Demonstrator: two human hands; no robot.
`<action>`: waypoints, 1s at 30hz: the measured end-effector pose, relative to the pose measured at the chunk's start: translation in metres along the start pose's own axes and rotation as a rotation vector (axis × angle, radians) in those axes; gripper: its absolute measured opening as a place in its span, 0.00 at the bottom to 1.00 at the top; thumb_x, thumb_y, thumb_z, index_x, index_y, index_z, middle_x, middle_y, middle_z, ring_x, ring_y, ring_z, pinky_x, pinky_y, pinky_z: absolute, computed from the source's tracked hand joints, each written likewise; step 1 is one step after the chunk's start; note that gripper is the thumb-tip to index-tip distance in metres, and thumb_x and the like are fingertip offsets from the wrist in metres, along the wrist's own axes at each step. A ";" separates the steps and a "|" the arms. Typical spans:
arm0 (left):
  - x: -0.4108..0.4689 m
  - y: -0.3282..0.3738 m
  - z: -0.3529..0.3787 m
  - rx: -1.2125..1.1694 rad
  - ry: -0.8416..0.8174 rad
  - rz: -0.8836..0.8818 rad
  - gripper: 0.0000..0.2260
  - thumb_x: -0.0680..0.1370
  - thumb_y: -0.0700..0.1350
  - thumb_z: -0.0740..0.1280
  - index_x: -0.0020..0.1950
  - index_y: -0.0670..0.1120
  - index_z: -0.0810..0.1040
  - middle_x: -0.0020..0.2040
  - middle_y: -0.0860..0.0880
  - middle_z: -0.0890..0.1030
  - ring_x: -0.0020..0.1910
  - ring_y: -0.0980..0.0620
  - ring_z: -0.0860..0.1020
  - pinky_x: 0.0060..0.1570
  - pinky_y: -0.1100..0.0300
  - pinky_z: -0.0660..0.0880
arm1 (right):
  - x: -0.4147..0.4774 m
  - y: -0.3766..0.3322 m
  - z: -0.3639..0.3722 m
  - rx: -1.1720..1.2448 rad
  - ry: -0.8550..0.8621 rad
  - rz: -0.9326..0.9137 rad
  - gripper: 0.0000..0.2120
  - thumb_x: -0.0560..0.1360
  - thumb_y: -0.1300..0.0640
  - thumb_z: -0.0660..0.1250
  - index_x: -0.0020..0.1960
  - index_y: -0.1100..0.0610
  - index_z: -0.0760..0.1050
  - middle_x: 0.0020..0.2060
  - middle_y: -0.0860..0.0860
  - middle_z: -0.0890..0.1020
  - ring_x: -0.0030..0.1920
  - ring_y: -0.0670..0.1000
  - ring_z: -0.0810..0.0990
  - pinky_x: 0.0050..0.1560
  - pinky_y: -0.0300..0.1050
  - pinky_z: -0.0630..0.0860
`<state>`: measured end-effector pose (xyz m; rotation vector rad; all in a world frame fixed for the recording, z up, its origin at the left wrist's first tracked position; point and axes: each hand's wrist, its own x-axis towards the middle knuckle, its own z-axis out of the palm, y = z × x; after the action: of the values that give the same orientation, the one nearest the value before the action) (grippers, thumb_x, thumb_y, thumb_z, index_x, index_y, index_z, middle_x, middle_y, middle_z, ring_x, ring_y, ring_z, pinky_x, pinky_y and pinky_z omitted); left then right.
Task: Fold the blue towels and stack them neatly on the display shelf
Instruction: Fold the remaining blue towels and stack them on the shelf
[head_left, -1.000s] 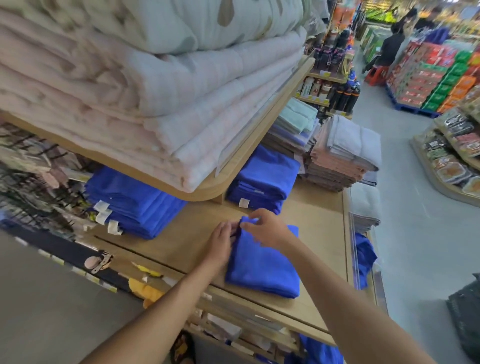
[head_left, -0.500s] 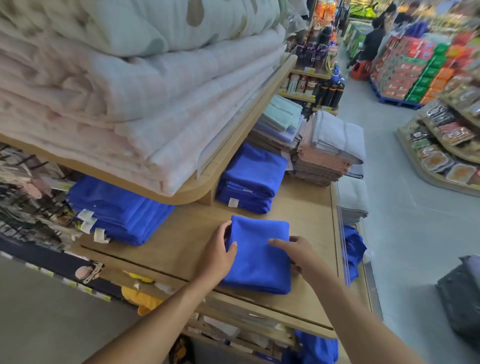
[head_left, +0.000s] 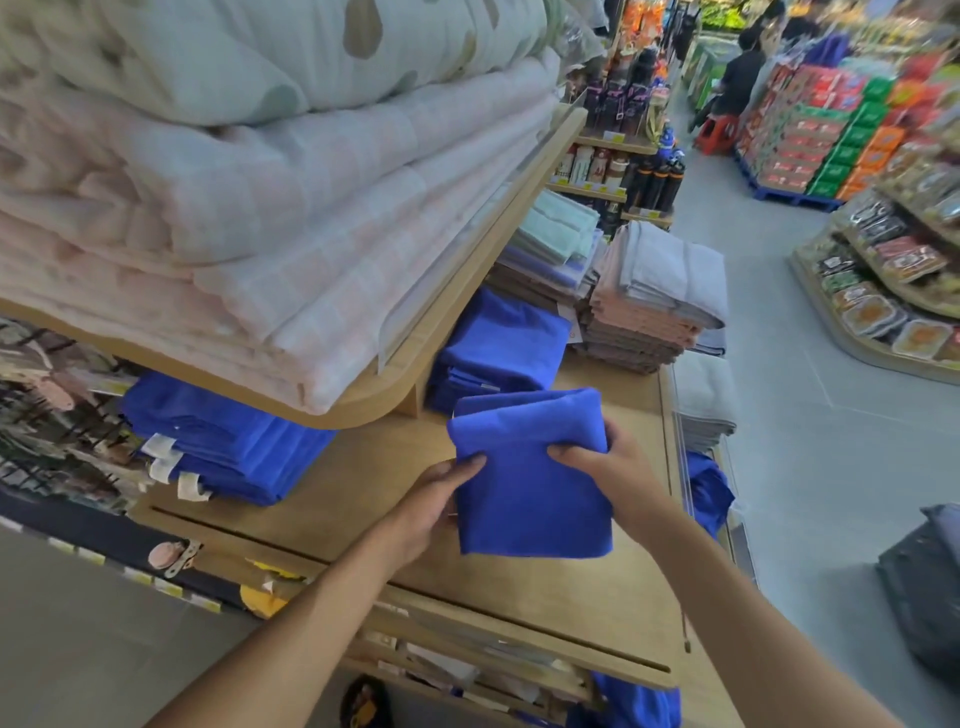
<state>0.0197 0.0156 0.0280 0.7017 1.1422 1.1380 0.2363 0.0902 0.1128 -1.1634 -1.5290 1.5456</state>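
Note:
A folded blue towel (head_left: 530, 483) is lifted off the wooden display shelf (head_left: 332, 493), its far end raised. My left hand (head_left: 436, 499) grips its left edge, thumb on top. My right hand (head_left: 602, 467) grips its right edge with the fingers curled round it. Just behind it sits a stack of folded blue towels (head_left: 501, 348) under the upper shelf. A second stack of blue towels (head_left: 223, 441) with white labels lies at the left.
Thick pale quilts (head_left: 270, 208) fill the upper shelf (head_left: 467, 291) overhanging the work area. Pink and grey towel piles (head_left: 654, 301) stand behind on the right. Loose blue cloth (head_left: 706, 488) hangs off the shelf's right edge. An aisle with stocked displays and people lies to the right.
The towel lay flat on the shelf with my hands at its sides. Now both hands grip it and have lifted it up and toward the far blue stack.

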 end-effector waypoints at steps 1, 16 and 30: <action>0.003 0.005 0.000 0.013 -0.039 -0.034 0.20 0.73 0.59 0.74 0.61 0.52 0.82 0.61 0.49 0.84 0.60 0.49 0.82 0.52 0.53 0.78 | 0.008 -0.008 -0.006 0.019 0.004 -0.005 0.19 0.69 0.59 0.77 0.57 0.47 0.81 0.52 0.50 0.87 0.55 0.52 0.86 0.54 0.52 0.82; 0.128 0.110 -0.018 -0.330 0.220 -0.108 0.12 0.81 0.49 0.67 0.64 0.48 0.79 0.62 0.43 0.80 0.56 0.44 0.82 0.51 0.49 0.81 | 0.194 -0.056 0.003 -0.020 0.146 0.413 0.12 0.74 0.53 0.76 0.52 0.55 0.75 0.38 0.52 0.74 0.36 0.50 0.74 0.33 0.43 0.79; 0.111 0.091 0.012 -0.024 0.541 -0.080 0.08 0.82 0.52 0.65 0.47 0.49 0.76 0.44 0.51 0.80 0.37 0.52 0.79 0.30 0.61 0.71 | 0.189 -0.021 -0.024 -0.009 0.161 0.298 0.19 0.76 0.62 0.73 0.66 0.55 0.76 0.55 0.54 0.84 0.47 0.50 0.83 0.38 0.44 0.80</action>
<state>0.0019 0.1503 0.0756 0.3271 1.5892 1.3102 0.1828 0.2743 0.1094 -1.5367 -1.3021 1.5890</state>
